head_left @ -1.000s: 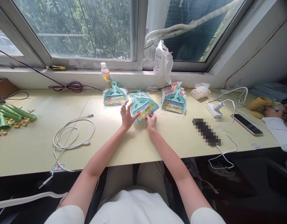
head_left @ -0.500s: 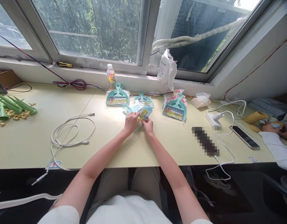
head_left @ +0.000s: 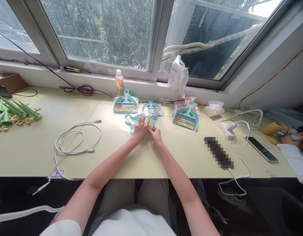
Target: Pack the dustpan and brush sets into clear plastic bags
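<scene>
Pinching the right edge of a film-wrapped turquoise plastic dustpan set, the right hand sits beside the left hand. That one covers the set's middle, its grip impossible to tell; the handle points left, over the pale-yellow tabletop.

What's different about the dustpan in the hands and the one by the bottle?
The held dustpan has its handle pointing left; the bottle-side dustpan points its handle toward the window. The left hand and right hand partly cover the held dustpan; no hand touches the bottle-side dustpan. Both are teal with printed labels.
</scene>
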`<state>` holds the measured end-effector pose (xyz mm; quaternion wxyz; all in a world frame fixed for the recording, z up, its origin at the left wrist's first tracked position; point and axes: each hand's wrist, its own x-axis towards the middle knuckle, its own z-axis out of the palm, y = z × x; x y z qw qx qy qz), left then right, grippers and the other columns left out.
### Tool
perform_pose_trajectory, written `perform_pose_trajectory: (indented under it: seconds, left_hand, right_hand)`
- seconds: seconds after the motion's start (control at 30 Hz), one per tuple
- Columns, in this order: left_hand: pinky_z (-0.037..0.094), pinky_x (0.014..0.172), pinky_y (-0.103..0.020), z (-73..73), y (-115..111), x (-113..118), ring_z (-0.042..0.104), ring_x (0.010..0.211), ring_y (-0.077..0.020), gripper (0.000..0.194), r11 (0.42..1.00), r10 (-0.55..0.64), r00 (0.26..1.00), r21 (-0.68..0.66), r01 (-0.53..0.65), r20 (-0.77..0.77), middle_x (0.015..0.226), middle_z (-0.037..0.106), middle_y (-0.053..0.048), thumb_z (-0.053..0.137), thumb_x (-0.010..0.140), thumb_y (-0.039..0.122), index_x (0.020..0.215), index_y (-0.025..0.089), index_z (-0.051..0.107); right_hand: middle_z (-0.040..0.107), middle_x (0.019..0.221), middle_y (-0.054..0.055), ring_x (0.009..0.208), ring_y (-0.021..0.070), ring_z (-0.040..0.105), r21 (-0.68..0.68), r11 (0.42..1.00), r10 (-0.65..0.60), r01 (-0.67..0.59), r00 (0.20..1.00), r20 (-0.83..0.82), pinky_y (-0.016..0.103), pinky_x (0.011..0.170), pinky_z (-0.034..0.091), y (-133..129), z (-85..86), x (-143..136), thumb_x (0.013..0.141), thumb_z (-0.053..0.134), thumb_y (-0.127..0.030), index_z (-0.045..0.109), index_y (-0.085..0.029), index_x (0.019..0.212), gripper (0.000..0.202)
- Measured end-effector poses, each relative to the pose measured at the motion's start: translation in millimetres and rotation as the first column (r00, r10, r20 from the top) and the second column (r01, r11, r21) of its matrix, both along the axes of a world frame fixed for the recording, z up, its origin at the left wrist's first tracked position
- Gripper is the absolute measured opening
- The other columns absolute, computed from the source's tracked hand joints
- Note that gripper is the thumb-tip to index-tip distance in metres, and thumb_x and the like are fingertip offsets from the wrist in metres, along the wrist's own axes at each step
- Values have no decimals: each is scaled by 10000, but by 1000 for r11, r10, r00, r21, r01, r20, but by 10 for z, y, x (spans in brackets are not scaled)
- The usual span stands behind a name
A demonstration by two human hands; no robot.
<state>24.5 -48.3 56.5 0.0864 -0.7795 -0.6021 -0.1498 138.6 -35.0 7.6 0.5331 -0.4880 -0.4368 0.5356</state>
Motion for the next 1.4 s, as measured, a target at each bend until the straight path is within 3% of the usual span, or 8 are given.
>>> perform_pose_trajectory:
  seconds: [0.23,0.43,0.6,0.8,1.0,1.1,1.23,1.4]
  left_hand:
    - [506,718,-346,46,-29,91,487,1224,-340,598,1000,-1,1000,-27,1,11,1328,527,-218,352,888,59,1472,165,428]
    - [489,705,-359,38,-56,131,526,1108,-343,563,999,-22,999,-43,23,27,1196,562,-218,300,933,100,1466,195,454]
    - [476,727,-395,5,-26,123,507,1080,-354,606,998,-26,1000,-57,26,-2,1144,556,-214,307,929,114,1525,197,383]
    - [462,769,-410,23,24,168,494,1070,-338,591,998,-19,1000,-63,19,2,1123,539,-206,343,925,122,1509,184,411]
    - [459,656,-333,55,-31,225,519,1046,-315,616,996,-8,1000,-94,9,10,1133,543,-195,302,923,68,1522,198,371]
    - [449,635,-325,71,-90,256,541,1015,-310,566,995,-4,1000,-98,6,19,1130,552,-199,267,929,49,1446,173,461]
    - [444,642,-346,83,-134,303,549,999,-326,465,996,-10,999,-92,15,53,1046,576,-216,240,934,47,1202,87,618]
    - [453,661,-382,83,-172,334,547,1025,-349,431,996,-46,995,-69,53,93,994,587,-243,251,916,27,1042,45,663]
  right_hand:
    - [731,761,21,693,166,648,8,999,-34,34,999,-22,250,582,513,36,-26,40,594,780,-361,677,-156,914,394]
    - [729,800,22,701,148,634,21,987,-159,161,985,-65,234,594,507,58,-55,86,620,760,-356,669,-157,899,355]
    - [741,840,47,743,175,661,22,995,-98,99,993,-58,264,625,538,32,-37,102,610,783,-373,658,-160,890,373]
    - [749,851,47,796,190,679,21,999,-47,47,999,-11,292,691,564,-6,-2,78,612,808,-431,657,-173,891,410]
    - [746,834,49,746,180,665,2,995,-95,96,993,-68,280,656,549,39,-1,126,592,817,-392,659,-155,895,416]
    - [746,844,49,733,168,655,-8,989,-145,145,985,-88,265,641,534,77,-18,166,617,788,-347,659,-149,888,359]
    - [747,907,64,793,179,666,-25,982,-191,189,976,-102,263,654,533,92,-24,204,648,745,-307,654,-146,901,314]
    - [744,1012,93,912,211,675,-5,970,-244,244,967,-73,275,685,549,65,-7,199,677,712,-318,651,-144,952,330]
